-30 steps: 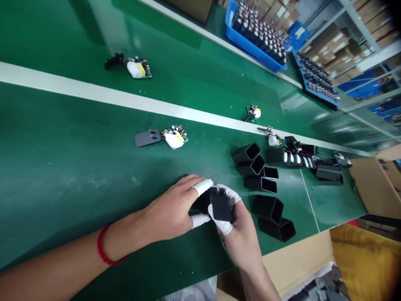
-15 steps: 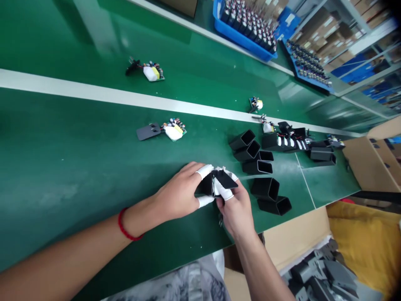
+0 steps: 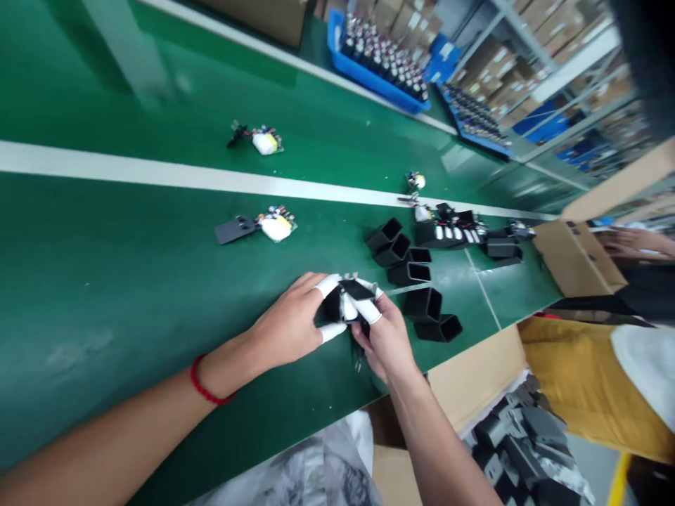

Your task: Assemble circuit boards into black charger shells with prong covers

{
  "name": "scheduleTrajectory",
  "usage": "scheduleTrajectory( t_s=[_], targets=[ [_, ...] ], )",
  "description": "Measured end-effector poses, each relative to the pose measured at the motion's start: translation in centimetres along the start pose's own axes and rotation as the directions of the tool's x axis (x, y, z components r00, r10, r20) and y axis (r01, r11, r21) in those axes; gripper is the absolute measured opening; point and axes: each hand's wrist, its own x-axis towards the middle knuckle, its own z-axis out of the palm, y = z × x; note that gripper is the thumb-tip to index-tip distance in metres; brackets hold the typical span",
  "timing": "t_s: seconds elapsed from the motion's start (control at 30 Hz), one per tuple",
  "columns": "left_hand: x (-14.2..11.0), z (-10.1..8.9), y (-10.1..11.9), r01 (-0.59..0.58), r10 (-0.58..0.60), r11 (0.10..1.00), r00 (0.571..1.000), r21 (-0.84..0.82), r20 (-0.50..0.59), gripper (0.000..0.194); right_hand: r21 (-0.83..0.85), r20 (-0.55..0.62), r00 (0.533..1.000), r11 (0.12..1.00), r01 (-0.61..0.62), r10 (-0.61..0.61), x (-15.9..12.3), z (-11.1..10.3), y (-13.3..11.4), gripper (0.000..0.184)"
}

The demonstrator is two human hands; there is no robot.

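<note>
Head view: clasped in left hand (image 3: 287,320), with fingers curled round its sides, a black housing (image 3: 331,303), over green bench (image 3: 131,295) near the front edge; held at the housing's open end by right hand (image 3: 389,332), with thumb and fingers closed on it, a black plate (image 3: 358,289), tilted; white finger cots (image 3: 333,332) on both hands; to the right, open black sleeves (image 3: 399,274); farther back, a circuit board (image 3: 277,226) wired to a grey plate (image 3: 233,230); beyond, a blue tray (image 3: 380,82) packed with parts (image 3: 387,60)
</note>
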Motion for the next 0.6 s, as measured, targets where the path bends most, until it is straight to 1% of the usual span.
scheduleTrajectory(
  t_s=[0.07, 0.13, 0.17, 0.23, 0.3, 0.33, 0.4, 0.43, 0.5, 0.53, 0.6],
  targets=[
    [-0.1, 0.0, 0.3, 0.022, -0.021, 1.000, 0.999, 0.014, -0.027, 0.043, -0.019, -0.015, 1.000, 1.000, 0.015, -0.015, -1.1, -1.2, -0.4, 0.042],
    [-0.1, 0.2, 1.1, 0.043, -0.041, 0.999, 0.996, 0.029, -0.077, 0.043, -0.064, -0.039, 0.997, 0.996, 0.067, -0.070, -2.5, -2.2, -0.6, 0.056],
    [0.0, 0.4, 1.8, 0.043, -0.038, 0.998, 0.995, 0.043, -0.094, 0.044, -0.083, -0.037, 0.994, 0.992, 0.100, -0.103, -3.2, -2.6, -0.6, 0.062],
    [0.4, 0.7, 3.6, 0.007, 0.002, 0.995, 0.996, 0.097, -0.094, 0.045, -0.093, -0.043, 0.985, 0.983, 0.160, -0.164, -4.3, -3.0, -0.5, 0.066],
    [1.1, 1.1, 5.7, -0.065, 0.080, 0.983, 0.993, 0.174, -0.083, 0.046, -0.049, -0.120, 0.969, 0.976, 0.211, -0.215, -4.8, -3.4, -0.7, 0.062],
    [1.6, 1.2, 6.8, -0.113, 0.133, 0.973, 0.987, 0.201, -0.089, 0.046, -0.005, -0.172, 0.960, 0.975, 0.224, -0.222, -4.7, -3.7, -1.0, 0.058],
    [2.7, 1.2, 8.7, -0.225, 0.252, 0.951, 0.961, 0.212, -0.111, 0.050, 0.168, -0.247, 0.955, 0.963, 0.211, -0.166, -4.1, -5.0, -2.1, 0.047],
    [3.2, 1.1, 9.3, -0.271, 0.298, 0.941, 0.947, 0.202, -0.121, 0.053, 0.268, -0.250, 0.961, 0.945, 0.189, -0.121, -3.7, -5.9, -2.8, 0.040],
    [4.2, 0.5, 10.0, -0.330, 0.354, 0.927, 0.927, 0.181, -0.124, 0.058, 0.401, -0.231, 0.971, 0.904, 0.147, -0.056, -2.7, -8.2, -4.3, 0.035],
    [4.6, 0.2, 9.8, -0.338, 0.361, 0.925, 0.923, 0.174, -0.129, 0.057, 0.420, -0.232, 0.972, 0.896, 0.144, -0.047, -2.3, -9.4, -5.0, 0.036],
    [5.3, -0.7, 8.7, -0.315, 0.339, 0.934, 0.929, 0.166, -0.146, 0.047, 0.391, -0.255, 0.965, 0.907, 0.154, -0.054, -1.4, -11.7, -6.1, 0.041]
  ],
)
